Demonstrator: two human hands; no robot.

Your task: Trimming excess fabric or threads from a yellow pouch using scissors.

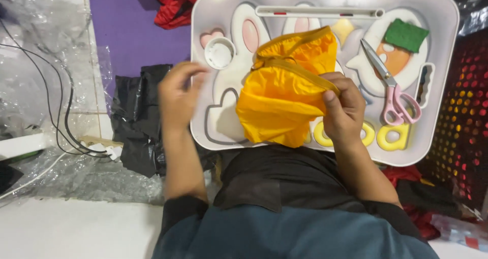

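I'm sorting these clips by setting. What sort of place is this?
Probably a home floor used as a small sewing or craft spot. The right hand grips yellow fabric over a white lap tray with a cartoon rabbit print, pink-handled scissors lie on it, and plastic wrap litters the tiles.

Bright, even light falls from overhead, with soft shadows under the fingers of the left hand, which are motion-blurred. Glare whitens the crinkled plastic wrap left of them.

home floor craft spot: child's lap tray, tiled floor, loose plastic wrap, scattered cloth.
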